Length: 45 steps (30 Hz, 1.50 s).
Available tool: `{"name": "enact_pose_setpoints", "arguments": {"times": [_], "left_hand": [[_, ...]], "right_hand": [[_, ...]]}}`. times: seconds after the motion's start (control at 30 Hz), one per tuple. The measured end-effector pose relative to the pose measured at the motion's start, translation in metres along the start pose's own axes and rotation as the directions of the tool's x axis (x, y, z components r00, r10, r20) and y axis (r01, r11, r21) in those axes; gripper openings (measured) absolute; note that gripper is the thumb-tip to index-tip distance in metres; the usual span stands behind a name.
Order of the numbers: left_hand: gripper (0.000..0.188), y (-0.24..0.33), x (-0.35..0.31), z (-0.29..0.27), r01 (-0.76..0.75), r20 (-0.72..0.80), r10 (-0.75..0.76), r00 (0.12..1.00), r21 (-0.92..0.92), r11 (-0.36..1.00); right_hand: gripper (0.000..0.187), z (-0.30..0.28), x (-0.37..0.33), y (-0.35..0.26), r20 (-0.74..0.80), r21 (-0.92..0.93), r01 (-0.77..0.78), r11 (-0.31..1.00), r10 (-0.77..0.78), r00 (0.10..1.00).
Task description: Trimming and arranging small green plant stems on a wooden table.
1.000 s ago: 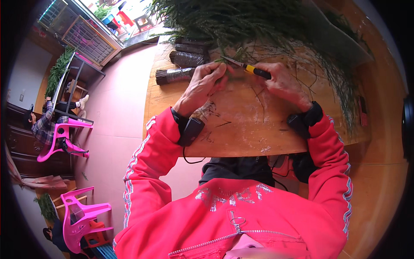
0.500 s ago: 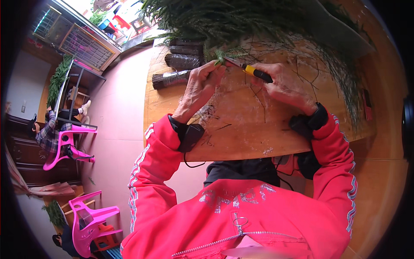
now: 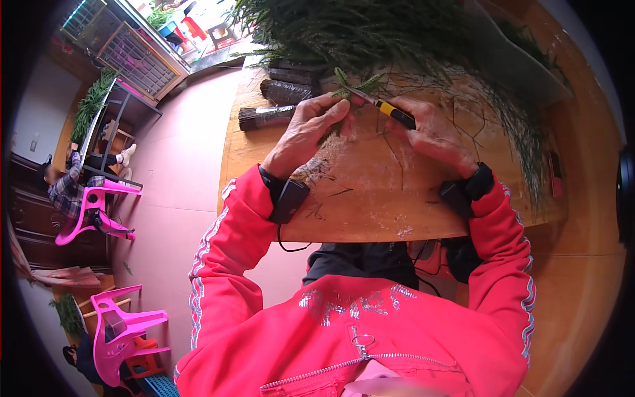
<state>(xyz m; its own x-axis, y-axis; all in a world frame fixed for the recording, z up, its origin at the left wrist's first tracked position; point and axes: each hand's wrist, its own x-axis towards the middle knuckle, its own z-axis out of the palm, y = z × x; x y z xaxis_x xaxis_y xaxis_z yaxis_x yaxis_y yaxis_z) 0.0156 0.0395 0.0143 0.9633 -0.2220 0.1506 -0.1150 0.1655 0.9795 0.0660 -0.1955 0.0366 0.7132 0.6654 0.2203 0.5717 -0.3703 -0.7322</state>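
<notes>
My left hand [image 3: 305,132] pinches a small green needle-leaved sprig [image 3: 368,84] between thumb and fingers, over the far part of the wooden table [image 3: 370,205]. Closed round a tool with a yellow-and-black handle [image 3: 399,115], my right hand [image 3: 433,132] points its slim metal end at the sprig. That end meets the sprig close to my left fingertips; whether it is a blade or jaws is too small to tell. Beside my left hand lie wrapped bundles of dark thin stems [image 3: 268,118]. Part of the sprig's stem is hidden by my left fingers.
A large heap of green branches [image 3: 357,33] covers the table's far side and trails down its right. Loose twigs and crumbs lie about. A red phone-like object [image 3: 555,173] is at the right edge. Left are pink chairs [image 3: 122,331] and another person [image 3: 66,195] at a table.
The sprig has tilted upright, showing more needles above my left fingertips. Both hands have shifted slightly within the picture, still gripping the sprig and tool.
</notes>
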Motion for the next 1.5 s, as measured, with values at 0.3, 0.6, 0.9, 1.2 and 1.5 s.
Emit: {"name": "enact_pose_setpoints", "arguments": {"times": [0.3, 0.6, 0.9, 1.2, 1.5], "left_hand": [[0.031, 0.005, 0.000, 0.000, 0.044, -0.057, -0.071, 0.996, -0.377, 0.925], [0.033, -0.015, 0.002, -0.026, 0.014, 0.110, 0.053, 0.992, -0.534, 0.845], [0.031, -0.010, 0.002, -0.027, -0.049, -0.143, -0.027, 0.989, -0.503, 0.863], [0.030, -0.001, 0.002, -0.042, -0.228, -0.347, -0.026, 0.937, -0.669, 0.708], [0.032, -0.016, 0.005, -0.051, -0.196, -0.078, 0.214, 0.974, -0.768, 0.609]], "right_hand": [[0.038, -0.009, 0.001, 0.010, 0.009, -0.043, 0.078, 0.996, -0.078, 0.997], [0.039, -0.005, 0.003, 0.006, 0.011, -0.117, 0.156, 0.981, -0.155, 0.988], [0.036, -0.012, 0.003, 0.013, -0.069, -0.073, 0.079, 0.994, -0.084, 0.994], [0.045, -0.022, 0.004, 0.025, -0.341, -0.273, -0.157, 0.949, 0.057, 0.938], [0.056, -0.048, -0.001, 0.074, -0.380, -0.555, -0.353, 0.753, 0.148, 0.913]]}}
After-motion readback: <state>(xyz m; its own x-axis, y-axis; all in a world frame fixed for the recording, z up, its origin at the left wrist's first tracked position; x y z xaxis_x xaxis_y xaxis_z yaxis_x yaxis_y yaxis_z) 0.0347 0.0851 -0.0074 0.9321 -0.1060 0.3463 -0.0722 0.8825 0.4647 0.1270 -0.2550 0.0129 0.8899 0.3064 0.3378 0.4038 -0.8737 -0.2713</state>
